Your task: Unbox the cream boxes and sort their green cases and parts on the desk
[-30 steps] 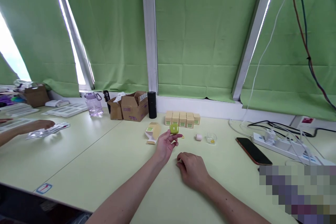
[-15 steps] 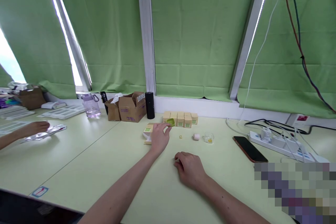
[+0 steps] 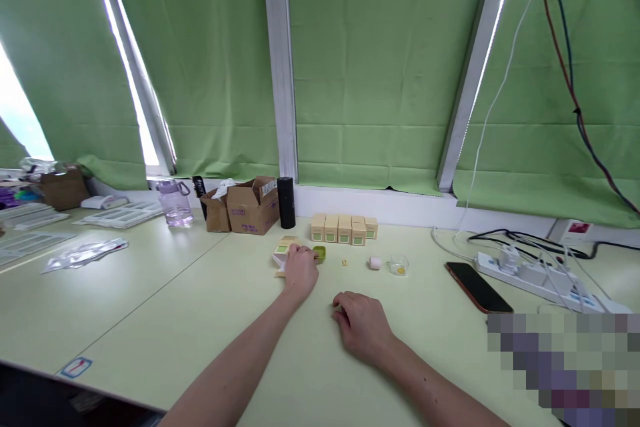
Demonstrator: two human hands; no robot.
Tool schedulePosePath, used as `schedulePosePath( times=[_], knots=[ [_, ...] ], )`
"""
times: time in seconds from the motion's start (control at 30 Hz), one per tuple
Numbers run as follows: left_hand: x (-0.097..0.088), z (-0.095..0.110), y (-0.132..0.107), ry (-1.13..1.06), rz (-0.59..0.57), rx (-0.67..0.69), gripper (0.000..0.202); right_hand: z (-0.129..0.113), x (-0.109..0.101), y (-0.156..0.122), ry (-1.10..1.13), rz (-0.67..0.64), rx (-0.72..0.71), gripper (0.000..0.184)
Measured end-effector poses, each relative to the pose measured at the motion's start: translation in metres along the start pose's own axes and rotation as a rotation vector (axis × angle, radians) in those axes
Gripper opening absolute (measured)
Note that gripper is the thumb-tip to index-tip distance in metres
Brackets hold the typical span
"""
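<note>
Right hand (image 3: 364, 325) is just parked lower center of the frame, fingers curled, nothing visible in it. Left hand (image 3: 301, 272) has dropped over by the opened kraft carton (image 3: 283, 249) mid-frame; fingertips are hidden, so can't tell if they're clamped on anything. The square green dish (image 3: 320, 253) was held up a moment ago, now it's lower, right beside those fingers, so attention's probably shifting to the carton. Small kraft boxes (image 3: 345, 229) sit behind.
</note>
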State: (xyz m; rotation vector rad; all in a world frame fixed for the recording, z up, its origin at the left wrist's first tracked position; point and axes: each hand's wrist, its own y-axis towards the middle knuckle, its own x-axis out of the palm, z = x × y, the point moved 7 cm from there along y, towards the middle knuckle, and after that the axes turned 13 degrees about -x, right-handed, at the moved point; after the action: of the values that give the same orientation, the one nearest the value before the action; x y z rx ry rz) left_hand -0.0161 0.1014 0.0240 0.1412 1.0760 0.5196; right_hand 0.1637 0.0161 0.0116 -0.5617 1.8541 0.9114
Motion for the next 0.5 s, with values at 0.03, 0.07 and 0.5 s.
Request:
schedulePosePath(
  times=[0.03,0.07,0.5],
  knots=[
    [0.0002,-0.0011,0.0003,0.007,-0.006,-0.006,0.027,0.0001,0.0,0.0,0.002,-0.001,0.002,0.014],
    [0.0005,-0.0021,0.0005,0.013,-0.011,-0.013,0.027,0.0002,0.0,-0.0001,0.003,-0.003,0.004,0.015],
    [0.0064,-0.0019,-0.003,0.039,-0.043,-0.046,0.016,0.0006,0.0012,0.0005,0.005,-0.006,-0.001,0.016]
  ],
)
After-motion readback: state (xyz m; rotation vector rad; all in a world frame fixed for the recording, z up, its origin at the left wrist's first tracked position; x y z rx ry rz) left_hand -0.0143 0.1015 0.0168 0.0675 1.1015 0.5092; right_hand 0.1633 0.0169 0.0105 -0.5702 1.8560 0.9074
